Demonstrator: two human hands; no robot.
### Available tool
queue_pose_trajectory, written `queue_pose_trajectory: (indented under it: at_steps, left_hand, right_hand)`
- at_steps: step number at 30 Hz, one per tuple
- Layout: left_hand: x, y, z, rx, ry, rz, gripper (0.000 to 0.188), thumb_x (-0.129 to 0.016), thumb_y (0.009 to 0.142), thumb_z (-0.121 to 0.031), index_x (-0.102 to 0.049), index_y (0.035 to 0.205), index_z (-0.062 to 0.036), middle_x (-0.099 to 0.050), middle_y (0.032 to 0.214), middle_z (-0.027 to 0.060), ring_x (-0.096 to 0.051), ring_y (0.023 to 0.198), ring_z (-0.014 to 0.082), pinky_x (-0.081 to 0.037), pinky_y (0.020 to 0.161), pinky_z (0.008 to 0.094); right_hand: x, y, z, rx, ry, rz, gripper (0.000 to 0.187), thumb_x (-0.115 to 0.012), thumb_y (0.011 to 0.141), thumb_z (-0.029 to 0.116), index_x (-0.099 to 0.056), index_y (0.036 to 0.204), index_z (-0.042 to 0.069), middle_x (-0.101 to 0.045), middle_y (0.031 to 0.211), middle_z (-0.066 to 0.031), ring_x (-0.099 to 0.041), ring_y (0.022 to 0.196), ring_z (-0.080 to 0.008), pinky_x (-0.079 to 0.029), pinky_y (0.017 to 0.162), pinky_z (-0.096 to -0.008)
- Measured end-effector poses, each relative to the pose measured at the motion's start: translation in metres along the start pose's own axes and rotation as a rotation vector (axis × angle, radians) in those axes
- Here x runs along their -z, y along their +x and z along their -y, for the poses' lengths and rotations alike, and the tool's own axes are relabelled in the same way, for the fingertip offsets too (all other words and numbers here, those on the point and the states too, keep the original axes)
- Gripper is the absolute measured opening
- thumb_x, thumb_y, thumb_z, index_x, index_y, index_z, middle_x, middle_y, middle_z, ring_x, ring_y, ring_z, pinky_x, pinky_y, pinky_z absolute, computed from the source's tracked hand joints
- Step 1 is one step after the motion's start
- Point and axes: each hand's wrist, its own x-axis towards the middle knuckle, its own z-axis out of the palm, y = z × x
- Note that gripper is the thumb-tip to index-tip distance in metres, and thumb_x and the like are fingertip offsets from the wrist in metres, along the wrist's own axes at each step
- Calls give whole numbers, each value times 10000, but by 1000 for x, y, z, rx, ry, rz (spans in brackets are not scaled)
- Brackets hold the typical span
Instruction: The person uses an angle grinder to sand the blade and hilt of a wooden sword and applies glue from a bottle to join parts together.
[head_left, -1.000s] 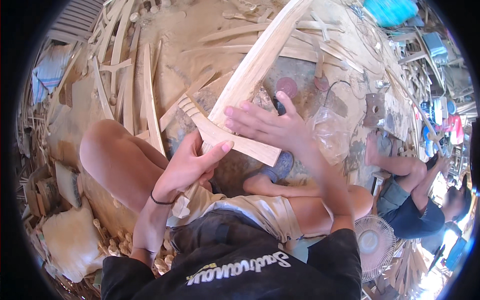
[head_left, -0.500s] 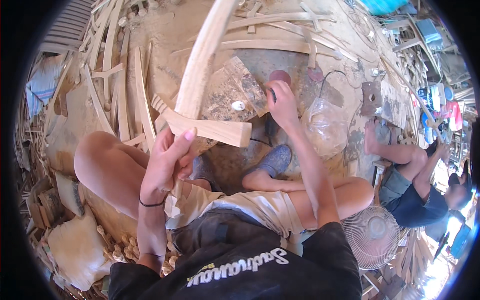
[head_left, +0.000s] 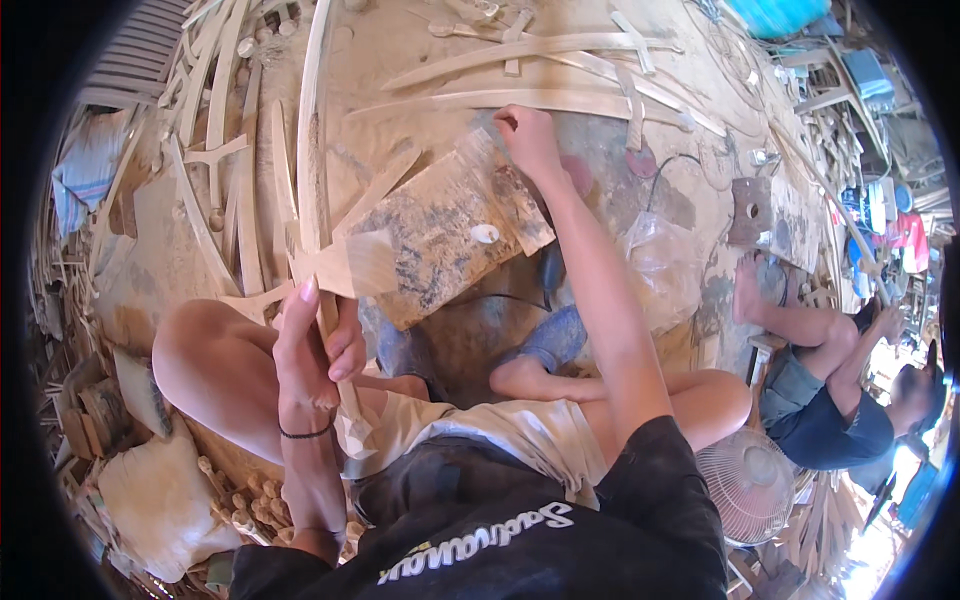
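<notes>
A pale wooden sword [head_left: 314,150] stands in front of me on the left, its blade pointing away and its crossguard [head_left: 345,266] lying across. My left hand [head_left: 318,335] is wrapped round its grip just below the guard, and the faceted pommel [head_left: 355,436] rests near my lap. My right hand [head_left: 527,143] is reached out beyond the far corner of a dust-covered board [head_left: 430,240], fingers curled together. Whatever they may hold is hidden. On the board lies a small white oval thing [head_left: 485,234]. A dark tool body [head_left: 551,275] with a cable sits beside the board.
More wooden swords [head_left: 520,100] lie on the far floor, and others [head_left: 215,120] are piled at left. A reddish disc [head_left: 641,163], a clear plastic bag [head_left: 663,258] and a holed wooden block [head_left: 747,208] are right. A fan [head_left: 745,485] and another seated person [head_left: 830,400] are nearby.
The sword has swung left and down, its guard now farther from me, with my left hand still on the grip. My right hand has moved away, up and slightly left, from beside the reddish disc.
</notes>
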Motion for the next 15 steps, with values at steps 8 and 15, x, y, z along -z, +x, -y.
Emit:
queue_pose_trajectory:
  at_steps: [8, 15]
  left_hand:
    - [18, 12, 5, 104, 13, -16, 486, -518, 1097, -564, -618, 1221, -105, -401, 605, -18, -356, 393, 109, -297, 357, 272]
    - [22, 12, -9, 181, -97, -17, 408, -644, 1089, -406, -596, 1208, -18, -489, 617, 26, -429, 407, 106, -359, 389, 250]
  right_hand:
    - [-103, 109, -109, 298, -339, 672, 384, -783, 890, 206, -755, 1257, 94, -738, 1265, -216, -703, 1180, -377, -562, 1010, -481]
    - [-180, 128, -109, 877, -325, 694, 553, -821, 783, 196, -692, 1301, 50, -679, 1316, -225, -661, 1217, -406, -562, 1033, -453]
